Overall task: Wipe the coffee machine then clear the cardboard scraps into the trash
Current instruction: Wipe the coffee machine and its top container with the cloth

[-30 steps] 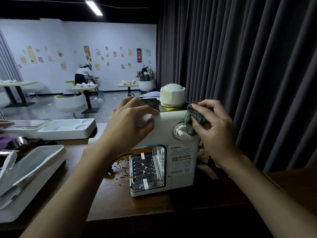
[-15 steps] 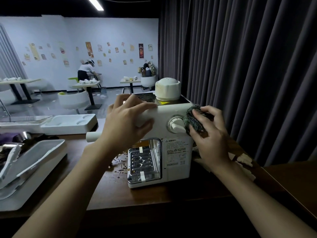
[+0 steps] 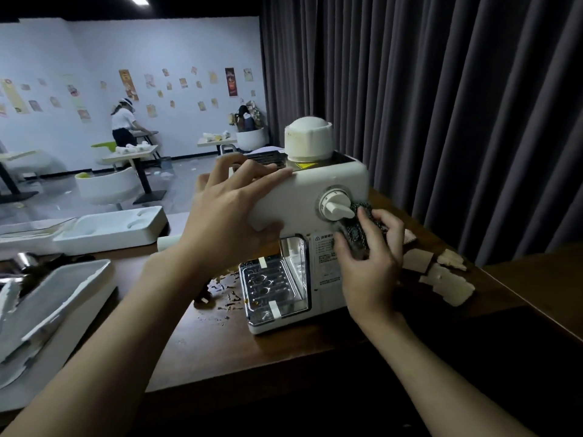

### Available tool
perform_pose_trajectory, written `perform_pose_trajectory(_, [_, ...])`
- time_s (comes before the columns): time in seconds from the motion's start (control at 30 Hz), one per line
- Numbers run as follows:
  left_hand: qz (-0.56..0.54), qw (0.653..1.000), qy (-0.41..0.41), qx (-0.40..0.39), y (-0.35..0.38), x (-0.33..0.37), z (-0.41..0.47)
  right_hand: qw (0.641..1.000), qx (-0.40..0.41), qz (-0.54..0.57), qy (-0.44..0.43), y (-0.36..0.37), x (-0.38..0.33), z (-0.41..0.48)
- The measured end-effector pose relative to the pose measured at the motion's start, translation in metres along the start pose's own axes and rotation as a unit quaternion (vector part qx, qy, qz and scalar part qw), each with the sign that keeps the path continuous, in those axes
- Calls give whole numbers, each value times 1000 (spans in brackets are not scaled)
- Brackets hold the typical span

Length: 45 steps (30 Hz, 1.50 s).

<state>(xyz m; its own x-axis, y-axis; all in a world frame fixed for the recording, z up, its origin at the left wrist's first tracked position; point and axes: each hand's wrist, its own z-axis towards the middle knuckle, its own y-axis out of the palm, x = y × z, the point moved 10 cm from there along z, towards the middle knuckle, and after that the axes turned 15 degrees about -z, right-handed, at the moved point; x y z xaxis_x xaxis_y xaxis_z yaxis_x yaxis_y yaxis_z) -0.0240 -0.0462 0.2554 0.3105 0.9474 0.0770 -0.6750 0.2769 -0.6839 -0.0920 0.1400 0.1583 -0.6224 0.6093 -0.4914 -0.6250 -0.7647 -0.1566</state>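
Dark curtain [image 3: 441,121] behind; brown table [image 3: 220,342] beneath. White coffee machine [image 3: 315,190] stands on the table, between both sets of fingers. Left hand [image 3: 227,212]: fingers laid over the machine's top edge, thumb on its front, clasping it. Right hand [image 3: 372,269]: fingers curled around a dark cloth [image 3: 358,230], pressing it to the machine just below the dial [image 3: 336,208]. Cardboard scraps [image 3: 448,279] lie on the table beyond the right fingers, apart from them.
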Motion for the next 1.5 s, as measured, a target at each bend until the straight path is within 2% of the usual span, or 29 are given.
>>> perform_pose_trajectory(0.13, [-9,1000,4,4,-1,1,0,999,5,18,37,0,-11,-19])
perform_pose_trajectory(0.33, [-6,1000,12,-4,1,0,0,997,-51,-3,-56,15,-53,-36])
perform_pose_trajectory(0.53, [-19,1000,11,-22,1,-1,-1,993,-59,-14,-105,14,-60,-28])
perform_pose_trajectory(0.7, [-21,999,21,-28,3,-1,-4,999,-35,-18,-32,3,-24,-28])
perform_pose_trajectory(0.8, [-23,999,27,-23,4,-1,-5,999,-30,-9,7,2,-26,-29])
perform_pose_trajectory(0.93, [-22,999,28,-17,3,-1,-5,994,-72,-13,-86,17,-60,-33])
perform_pose_trajectory(1.0, [-21,999,37,-17,3,0,-6,994,-66,-3,-93,16,-56,-32])
perform_pose_trajectory(1.17, [-19,998,53,-19,6,-3,-12,1000,-20,15,17,3,-12,-24])
perform_pose_trajectory(1.33, [-31,998,53,-16,7,-4,-14,998,-3,19,51,5,-4,-29])
perform_pose_trajectory(1.4, [-32,998,56,-10,6,-3,-14,999,-20,16,42,10,-14,-37])
perform_pose_trajectory(1.5, [-34,997,63,0,4,-1,-15,998,-53,-8,-33,16,-26,-45])
